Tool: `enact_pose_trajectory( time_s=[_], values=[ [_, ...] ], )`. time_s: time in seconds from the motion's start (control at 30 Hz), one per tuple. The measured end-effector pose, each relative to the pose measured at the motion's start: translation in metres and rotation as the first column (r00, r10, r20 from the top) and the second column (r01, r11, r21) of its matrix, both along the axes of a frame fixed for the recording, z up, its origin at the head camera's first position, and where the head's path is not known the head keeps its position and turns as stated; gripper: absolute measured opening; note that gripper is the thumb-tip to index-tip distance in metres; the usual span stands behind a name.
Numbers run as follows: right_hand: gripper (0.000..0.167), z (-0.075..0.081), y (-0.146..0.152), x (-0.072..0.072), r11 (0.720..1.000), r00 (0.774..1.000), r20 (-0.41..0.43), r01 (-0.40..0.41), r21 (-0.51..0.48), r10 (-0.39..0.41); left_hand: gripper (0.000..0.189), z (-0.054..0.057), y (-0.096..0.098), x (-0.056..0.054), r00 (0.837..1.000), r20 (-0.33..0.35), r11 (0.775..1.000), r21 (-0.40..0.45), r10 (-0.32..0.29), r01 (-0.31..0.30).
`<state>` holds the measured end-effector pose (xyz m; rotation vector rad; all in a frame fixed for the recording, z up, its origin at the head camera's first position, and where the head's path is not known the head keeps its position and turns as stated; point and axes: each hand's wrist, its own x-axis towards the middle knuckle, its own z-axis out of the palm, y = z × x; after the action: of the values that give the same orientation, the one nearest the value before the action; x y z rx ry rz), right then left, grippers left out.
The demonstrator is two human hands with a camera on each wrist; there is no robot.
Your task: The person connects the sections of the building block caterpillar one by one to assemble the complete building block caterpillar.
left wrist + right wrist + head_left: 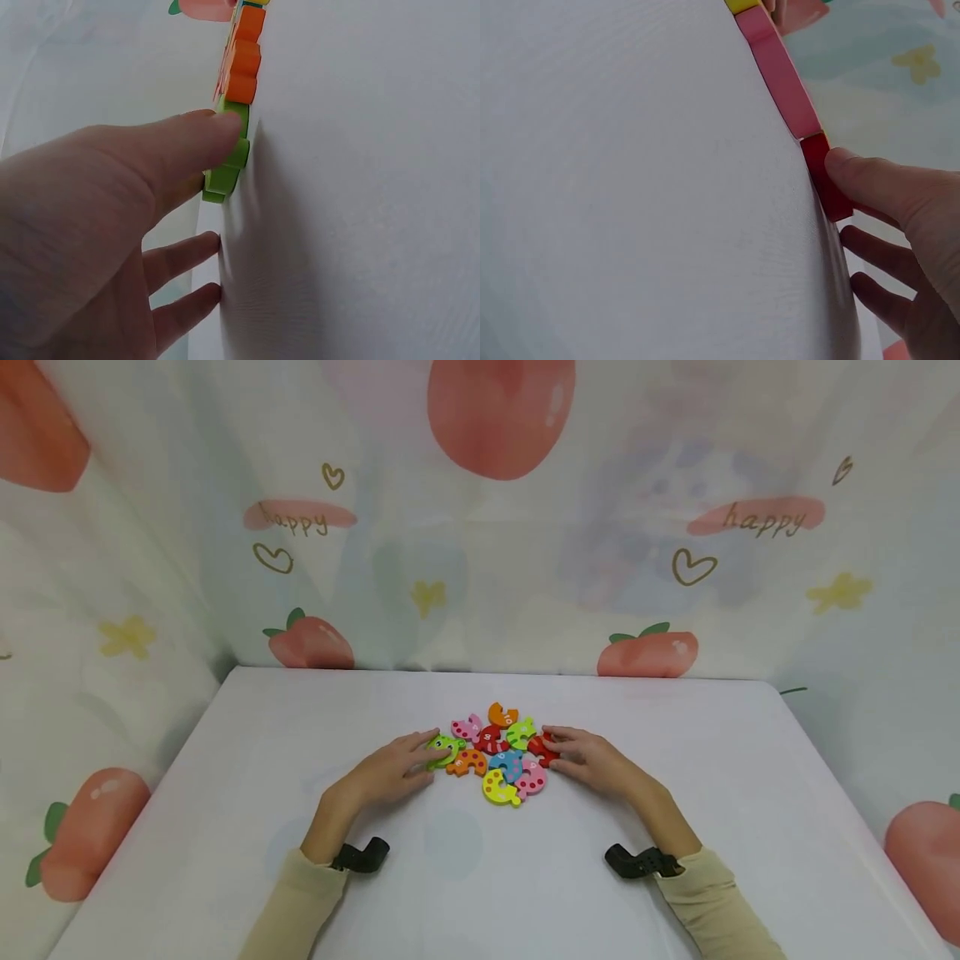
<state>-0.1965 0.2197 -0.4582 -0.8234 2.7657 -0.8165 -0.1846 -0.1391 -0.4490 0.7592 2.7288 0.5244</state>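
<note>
A cluster of colourful numbered puzzle pieces lies flat on the table in the head view. At its left end my left hand (390,768) holds the green face piece (442,743) between thumb and index finger; in the left wrist view the thumb lies on the green piece's edge (223,178). Opposite, my right hand (596,762) holds a red piece (542,748) by its outer side, with the thumb on the red edge (823,176) in the right wrist view. The other fingers of both hands are spread, their tips near the tabletop.
Between the hands sit an orange spotted piece (467,763), a blue piece (504,765), a yellow piece (495,787), a pink piece (532,778) and several others. A white cloth covers the table (465,877). A printed curtain (510,568) stands behind it.
</note>
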Motion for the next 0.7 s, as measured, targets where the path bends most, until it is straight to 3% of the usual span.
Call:
enact_pose_trajectory(
  time_s=[0.17,0.33,0.5,0.7],
  values=[
    [0.045,0.001,0.001,0.001,1.0,1.0,0.003,0.007,-0.002,-0.007,0.043,0.003,-0.002,0.003,0.995,-0.032,0.994,-0.058,0.091,-0.093],
    [0.045,0.003,-0.001,0.001,0.999,1.0,-0.006,0.029,0.016,-0.029,0.041,0.008,-0.014,0.002,0.981,-0.062,0.981,-0.064,0.182,-0.185],
    [0.046,0.006,-0.005,0.003,0.998,0.998,0.006,0.055,0.034,-0.055,0.041,0.005,-0.036,-0.003,0.957,-0.116,0.963,-0.004,0.266,-0.268],
    [0.048,0.007,-0.006,0.006,0.996,0.997,0.01,0.072,0.052,-0.072,0.039,-0.001,-0.06,-0.008,0.935,-0.147,0.946,0.079,0.324,-0.315]
  ],
)
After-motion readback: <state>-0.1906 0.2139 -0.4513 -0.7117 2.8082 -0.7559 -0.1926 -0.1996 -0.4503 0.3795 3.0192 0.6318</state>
